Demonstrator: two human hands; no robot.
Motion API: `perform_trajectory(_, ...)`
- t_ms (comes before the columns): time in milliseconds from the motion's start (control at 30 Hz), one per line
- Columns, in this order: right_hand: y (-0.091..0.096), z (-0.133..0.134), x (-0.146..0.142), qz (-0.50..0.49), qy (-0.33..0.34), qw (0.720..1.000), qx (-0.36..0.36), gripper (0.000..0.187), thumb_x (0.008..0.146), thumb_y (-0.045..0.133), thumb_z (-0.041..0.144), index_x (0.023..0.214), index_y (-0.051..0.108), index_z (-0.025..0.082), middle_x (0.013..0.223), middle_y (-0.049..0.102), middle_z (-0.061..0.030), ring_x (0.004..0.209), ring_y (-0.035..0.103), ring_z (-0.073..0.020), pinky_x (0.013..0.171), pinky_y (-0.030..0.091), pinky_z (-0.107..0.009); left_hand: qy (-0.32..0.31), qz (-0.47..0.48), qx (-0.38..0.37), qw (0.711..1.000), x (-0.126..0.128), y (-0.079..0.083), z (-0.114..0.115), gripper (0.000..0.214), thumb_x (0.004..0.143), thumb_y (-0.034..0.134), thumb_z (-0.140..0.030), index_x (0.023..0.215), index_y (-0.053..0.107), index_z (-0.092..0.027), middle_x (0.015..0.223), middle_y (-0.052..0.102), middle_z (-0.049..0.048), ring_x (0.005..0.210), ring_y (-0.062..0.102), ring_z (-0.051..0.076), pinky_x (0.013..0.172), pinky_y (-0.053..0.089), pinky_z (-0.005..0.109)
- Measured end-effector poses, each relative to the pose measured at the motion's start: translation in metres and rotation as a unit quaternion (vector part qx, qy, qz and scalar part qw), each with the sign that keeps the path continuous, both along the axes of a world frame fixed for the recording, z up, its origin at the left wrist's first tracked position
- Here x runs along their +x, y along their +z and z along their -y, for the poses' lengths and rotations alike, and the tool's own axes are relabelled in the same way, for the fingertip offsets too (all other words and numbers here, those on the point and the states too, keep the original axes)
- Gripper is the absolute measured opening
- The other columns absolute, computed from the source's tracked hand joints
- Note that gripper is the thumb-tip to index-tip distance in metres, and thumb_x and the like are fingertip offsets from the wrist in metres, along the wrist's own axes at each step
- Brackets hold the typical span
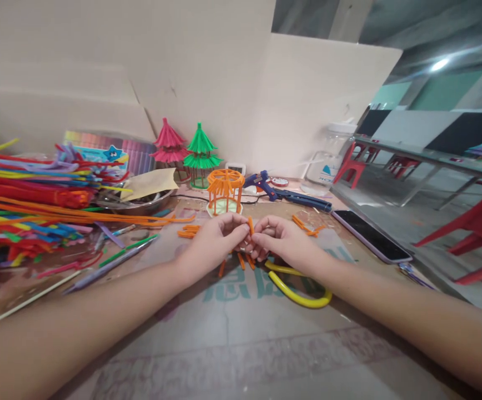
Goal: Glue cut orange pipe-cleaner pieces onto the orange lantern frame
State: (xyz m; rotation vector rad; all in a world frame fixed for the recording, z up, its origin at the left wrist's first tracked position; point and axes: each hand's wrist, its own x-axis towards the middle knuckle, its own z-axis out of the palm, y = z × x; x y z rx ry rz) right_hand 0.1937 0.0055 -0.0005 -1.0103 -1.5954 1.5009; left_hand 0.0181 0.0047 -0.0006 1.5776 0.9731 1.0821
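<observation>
Tabletop [224, 344] | phone [370, 236] at right edge | yellow loop [305, 302] | orange frame [216, 185] | probably glue gun [265, 186]

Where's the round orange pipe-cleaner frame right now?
In the head view, the orange frame stands near centre, just beyond the left hand, right of the tiered green tower and left of the blue glue gun.

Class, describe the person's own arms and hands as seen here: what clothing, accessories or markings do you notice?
The left forearm and right forearm are bare as far as the picture shows, with no sleeves in view. The left hand and right hand are ungloved. No watch, bracelet or clear marking shows; fingernail detail is too blurred.
</observation>
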Motion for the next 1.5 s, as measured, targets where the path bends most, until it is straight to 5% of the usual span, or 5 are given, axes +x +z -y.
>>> perform_trajectory(400,0.0002,-0.0010,0.0033,-0.030,0.029,0.999,-0.020,0.035,0.079,0.069,0.050,0.085,0.061,0.017,0.075,0.072,-0.0035,0.064,0.068,-0.0122,0.063,0.055,-0.025,0.014,-0.043,0.003,0.999,-0.0058,0.0002,-0.0032,0.032,0.078,0.068,-0.046,0.081,0.070,-0.015,0.071,0.070,0.0017,0.066,0.063,0.014,0.065,0.051,0.025)
perform_trajectory(1500,0.0009,-0.0014,0.0028,0.038,0.030,0.999,0.012,0.020,0.080,0.070,0.036,0.077,0.064,0.017,0.071,0.071,-0.0012,0.061,0.063,-0.0104,0.062,0.052,-0.025,0.024,-0.059,0.012,0.998,-0.0046,0.0001,-0.0001,0.029,0.079,0.066,-0.041,0.089,0.072,-0.015,0.073,0.071,0.0033,0.069,0.064,0.016,0.065,0.052,0.026)
